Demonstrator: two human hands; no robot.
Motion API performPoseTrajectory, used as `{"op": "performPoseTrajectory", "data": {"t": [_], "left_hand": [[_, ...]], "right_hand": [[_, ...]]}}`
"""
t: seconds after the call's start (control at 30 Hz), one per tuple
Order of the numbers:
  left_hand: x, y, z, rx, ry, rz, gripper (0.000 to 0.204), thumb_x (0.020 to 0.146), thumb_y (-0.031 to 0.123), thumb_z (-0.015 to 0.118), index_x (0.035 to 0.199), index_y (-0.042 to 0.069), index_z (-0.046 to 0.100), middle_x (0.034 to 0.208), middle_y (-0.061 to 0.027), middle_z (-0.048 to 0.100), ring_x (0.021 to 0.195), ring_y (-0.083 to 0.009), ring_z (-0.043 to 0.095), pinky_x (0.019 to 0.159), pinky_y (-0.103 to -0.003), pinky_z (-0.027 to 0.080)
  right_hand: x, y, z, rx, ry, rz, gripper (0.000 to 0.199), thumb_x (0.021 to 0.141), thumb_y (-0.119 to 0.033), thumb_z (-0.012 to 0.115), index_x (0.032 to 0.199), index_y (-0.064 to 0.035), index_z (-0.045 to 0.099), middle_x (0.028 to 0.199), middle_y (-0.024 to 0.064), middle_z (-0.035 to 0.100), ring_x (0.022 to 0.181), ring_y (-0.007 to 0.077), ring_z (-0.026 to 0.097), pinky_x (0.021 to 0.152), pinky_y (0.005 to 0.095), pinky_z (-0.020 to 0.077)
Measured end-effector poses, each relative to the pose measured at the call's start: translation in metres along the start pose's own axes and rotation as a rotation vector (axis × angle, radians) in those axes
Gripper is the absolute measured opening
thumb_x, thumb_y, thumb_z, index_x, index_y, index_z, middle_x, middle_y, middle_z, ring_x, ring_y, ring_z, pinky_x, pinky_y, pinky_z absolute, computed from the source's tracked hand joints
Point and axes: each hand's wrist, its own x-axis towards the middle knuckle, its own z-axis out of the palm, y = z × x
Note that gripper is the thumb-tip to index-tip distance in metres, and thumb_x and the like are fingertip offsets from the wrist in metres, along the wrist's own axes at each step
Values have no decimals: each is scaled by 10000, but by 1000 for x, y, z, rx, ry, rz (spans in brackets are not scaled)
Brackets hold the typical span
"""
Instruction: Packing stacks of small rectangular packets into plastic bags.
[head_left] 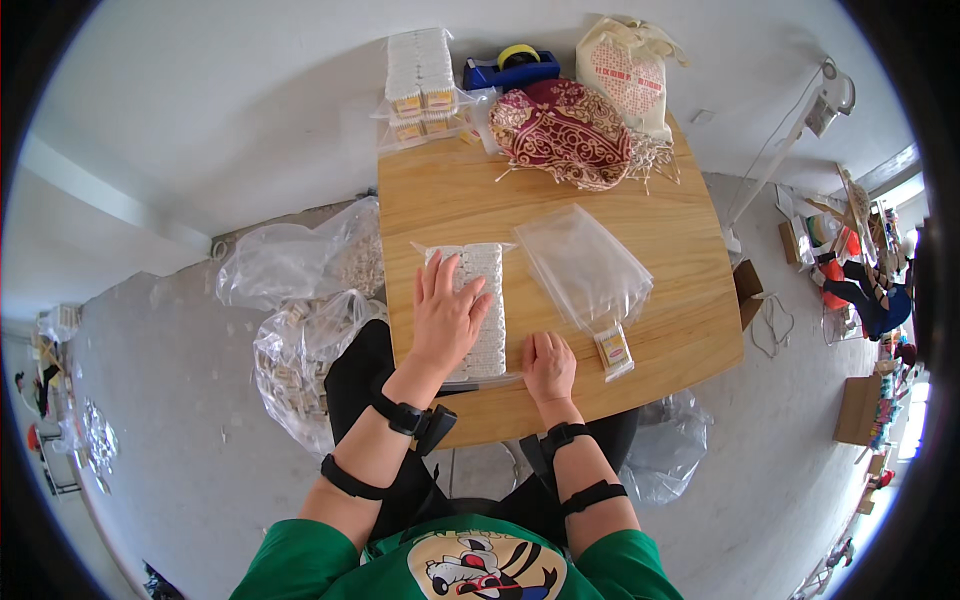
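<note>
A clear bag filled with rows of small white packs (488,300) lies lengthwise on the wooden table in front of me. My left hand (447,318) rests on top of it, palm down, fingers spread. Just right of the bag's near end, my right hand (549,367) is curled into a fist on the table; whatever its fingers may hold is hidden. Beyond and to the right of that hand lie flat, empty clear plastic bags (585,265). A small clear packet with a yellow label (614,352) lies against their near corner.
On the table's (440,190) far side stand stacked bagged packs (420,75), a blue tape dispenser (510,70), a patterned maroon cloth (562,130) and a cream drawstring bag (625,75). Large filled plastic bags (305,350) sit on the floor at left. Another plastic bag (668,445) is at right.
</note>
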Motion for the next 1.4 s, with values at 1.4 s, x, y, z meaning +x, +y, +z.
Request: {"op": "performPoseTrajectory", "data": {"t": [1.4], "left_hand": [[-118,-13,-57,-260,-73,-48,174,880,239,608,983,162,725,1294,-148,494,1281,-385,390,1089,-511,268]], "right_hand": [[1,-3,-1,-6,16,-13,195,858,-126,595,702,-56,503,690,122,553,673,330,563,602,441,466]]}}
